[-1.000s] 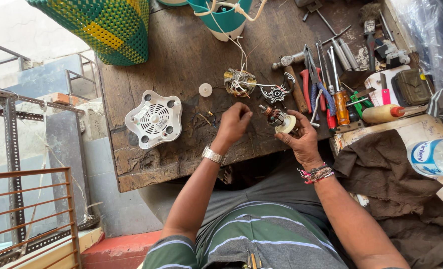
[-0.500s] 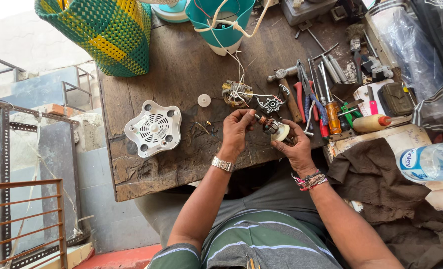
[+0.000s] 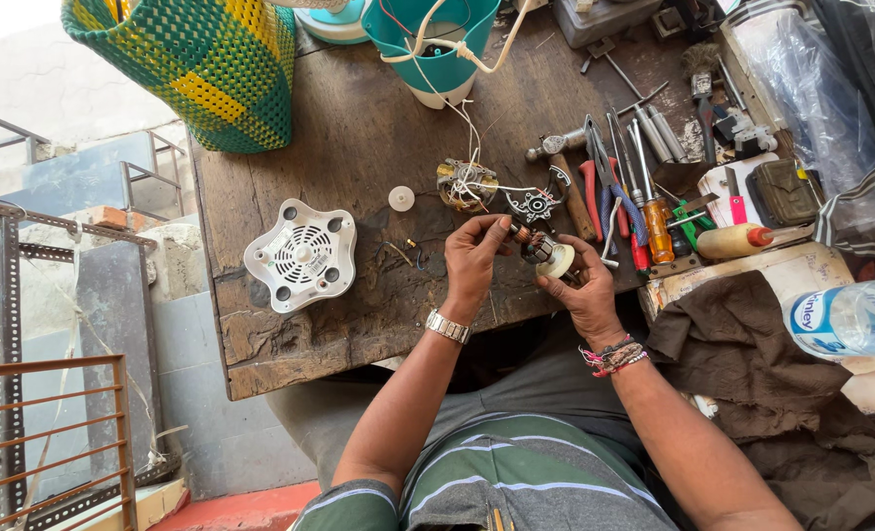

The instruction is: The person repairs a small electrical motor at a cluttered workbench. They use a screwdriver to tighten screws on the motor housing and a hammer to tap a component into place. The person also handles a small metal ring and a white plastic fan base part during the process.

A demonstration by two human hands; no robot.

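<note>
Head view, looking down over striped shirt and two forearms to a worn wooden workbench (image 3: 359, 324). Nearest on right: brown cloth (image 3: 752, 364), and on it one clear plastic bottle (image 3: 850, 320) lying on its side, with blue and white label around the middle. Over near edge of bench, both hands together. Right hand (image 3: 580, 290), coloured thread bands at wrist, closed around small motor armature (image 3: 541, 251) with white round end, held just above the bench edge. Left hand (image 3: 472, 258), metal watch at wrist, fingertips pinched on upper end of same armature.

Left of hands, flat on bench: one white five-lobed vented cover (image 3: 300, 254), grille in centre. Beside it a few small loose bits, too small to tell. Just beyond hands: one small white round cap (image 3: 401, 198), one copper-wound motor stator (image 3: 465, 184) with white wires going up, one small metal bracket (image 3: 536, 204).

On right: row of hand tools, pliers with red handles (image 3: 595, 192), screwdriver with orange handle (image 3: 657, 221), several more metal ones, exact count cannot be told. Next to them one tan squeeze bottle with red cap (image 3: 737, 239), lying down, and one dark green pouch (image 3: 784, 192).

Far edge: one teal appliance base (image 3: 437, 44), wires coming out; at left one woven basket (image 3: 211, 69), green with yellow squares. Far right: clear plastic bag (image 3: 801, 88).
</note>
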